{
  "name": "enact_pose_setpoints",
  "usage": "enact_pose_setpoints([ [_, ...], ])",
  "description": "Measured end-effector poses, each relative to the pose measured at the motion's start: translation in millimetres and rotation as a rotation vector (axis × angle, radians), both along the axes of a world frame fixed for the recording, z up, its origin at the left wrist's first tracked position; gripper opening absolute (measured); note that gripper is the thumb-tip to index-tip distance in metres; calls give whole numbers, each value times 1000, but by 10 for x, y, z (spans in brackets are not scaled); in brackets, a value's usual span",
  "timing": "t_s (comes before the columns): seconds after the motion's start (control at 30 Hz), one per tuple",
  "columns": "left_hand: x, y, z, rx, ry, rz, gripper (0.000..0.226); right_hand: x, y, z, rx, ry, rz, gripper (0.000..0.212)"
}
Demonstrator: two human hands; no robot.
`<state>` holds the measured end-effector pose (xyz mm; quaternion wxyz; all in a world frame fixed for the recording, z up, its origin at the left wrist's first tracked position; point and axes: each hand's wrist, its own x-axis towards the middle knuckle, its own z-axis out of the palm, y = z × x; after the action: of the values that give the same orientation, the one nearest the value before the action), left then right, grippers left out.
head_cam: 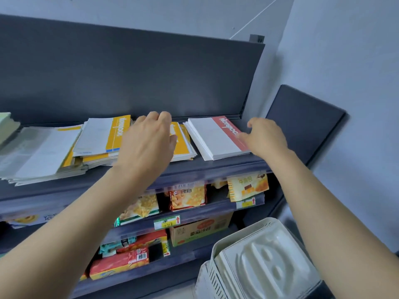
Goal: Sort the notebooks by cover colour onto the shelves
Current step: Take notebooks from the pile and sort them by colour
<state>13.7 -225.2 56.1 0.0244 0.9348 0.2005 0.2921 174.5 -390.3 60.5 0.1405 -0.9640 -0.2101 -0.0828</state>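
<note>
Well left of the red stack (218, 139), yellow notebooks (108, 134) lie in loose piles on the shelf (216, 167). The left hand (149, 143) curls its fingers over the pile just beside the red stack; its grip is hidden. The right hand (266, 137) touches that stack's right edge, hold unclear. Square each pile and keep the colours apart.

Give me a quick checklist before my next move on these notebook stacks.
1. Red stack edges aligned: ok.
2. Red stack apart from the yellow stack: ok.
3. Left piles squared up: not ok, they fan out.
4. Left hand free: cannot tell, fingertips hidden over the yellow stack.
5. Right hand free: ok, it only touches the red stack's edge.
6. White basket emptied of notebooks: cannot tell.
</note>
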Motion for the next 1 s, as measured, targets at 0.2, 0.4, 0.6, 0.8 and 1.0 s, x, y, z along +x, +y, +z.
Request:
enact_pose_setpoints([
  [0.2,716,17,-92,-22,69,55,25,1005,118,-414,-30,224,-43,33],
  [0.4,1060,163,-208,-16,115,106,26,1551,207,-769,-109,448,-57,59],
  [0.6,1206,333,-310,-11,159,134,29,1713,351,-841,-110,426,-76,70],
  [0.8,1246,455,-414,-35,208,152,30,1715,410,-861,-3,288,-203,55],
  [1.0,1206,560,-465,-65,228,161,31,1689,351,-886,-129,254,-188,33],
])
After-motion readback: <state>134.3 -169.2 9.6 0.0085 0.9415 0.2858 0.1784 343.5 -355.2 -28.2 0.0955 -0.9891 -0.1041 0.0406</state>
